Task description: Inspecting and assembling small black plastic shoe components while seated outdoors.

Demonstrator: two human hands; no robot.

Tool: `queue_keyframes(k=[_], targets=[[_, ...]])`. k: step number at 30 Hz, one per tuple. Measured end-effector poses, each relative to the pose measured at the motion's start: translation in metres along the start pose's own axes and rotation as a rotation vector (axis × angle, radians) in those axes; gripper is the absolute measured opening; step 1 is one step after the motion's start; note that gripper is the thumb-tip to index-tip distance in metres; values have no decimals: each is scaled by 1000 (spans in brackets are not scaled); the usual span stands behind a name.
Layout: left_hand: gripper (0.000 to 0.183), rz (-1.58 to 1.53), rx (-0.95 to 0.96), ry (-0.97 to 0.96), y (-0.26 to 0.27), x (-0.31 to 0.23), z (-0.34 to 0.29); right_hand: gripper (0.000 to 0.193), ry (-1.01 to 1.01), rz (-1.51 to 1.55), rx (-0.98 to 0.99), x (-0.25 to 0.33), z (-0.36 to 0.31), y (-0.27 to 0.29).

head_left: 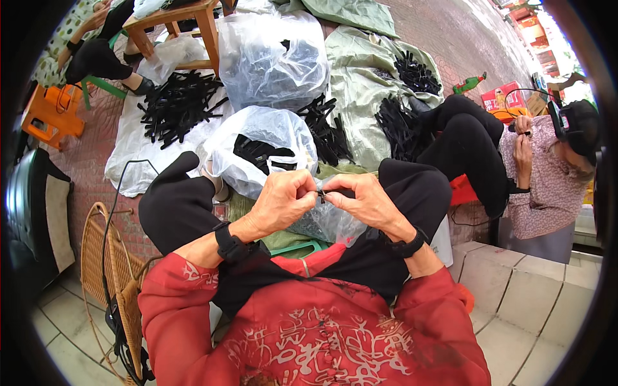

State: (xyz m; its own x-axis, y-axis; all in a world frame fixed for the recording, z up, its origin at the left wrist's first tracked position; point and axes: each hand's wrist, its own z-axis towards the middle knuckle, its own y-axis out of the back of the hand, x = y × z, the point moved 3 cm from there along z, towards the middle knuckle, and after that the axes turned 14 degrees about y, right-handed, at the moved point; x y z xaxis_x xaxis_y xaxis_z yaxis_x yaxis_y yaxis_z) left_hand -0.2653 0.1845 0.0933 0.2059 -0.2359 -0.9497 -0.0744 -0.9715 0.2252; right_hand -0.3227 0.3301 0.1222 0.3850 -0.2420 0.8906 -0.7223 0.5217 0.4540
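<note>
Both my hands meet above my lap, pinching one small black piece [321,195] between the fingertips. My left hand [281,201] is closed on its left side, and my right hand [364,203] is closed on its right side. The piece is too small to tell its kind. Just beyond my hands stands an open clear plastic bag [228,132] with black strip-like pieces [253,149] inside. Another plastic bag [338,223] lies between my thighs, under my hands, partly hidden by them.
Heaps of black strips [177,108] lie on pale sheets ahead. A large filled plastic bag [273,61] stands beside a wooden stool [207,32]. One person [547,161] sits at my right, another [96,61] far left. A wicker chair [96,257] stands by my left arm.
</note>
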Motion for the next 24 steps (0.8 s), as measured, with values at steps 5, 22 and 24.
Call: queue_keyframes(k=[5, 22, 24], targets=[[4, -28, -55, 24, -5, 2, 2, 15, 54, -144, -13, 5, 0, -6], [7, -52, -9, 18, 0, 2, -1, 13, -97, -67, -81, 4, -3, -4], [7, -116, 8, 32, -2, 1, -2, 13, -20, -61, -79, 7, -2, -2]])
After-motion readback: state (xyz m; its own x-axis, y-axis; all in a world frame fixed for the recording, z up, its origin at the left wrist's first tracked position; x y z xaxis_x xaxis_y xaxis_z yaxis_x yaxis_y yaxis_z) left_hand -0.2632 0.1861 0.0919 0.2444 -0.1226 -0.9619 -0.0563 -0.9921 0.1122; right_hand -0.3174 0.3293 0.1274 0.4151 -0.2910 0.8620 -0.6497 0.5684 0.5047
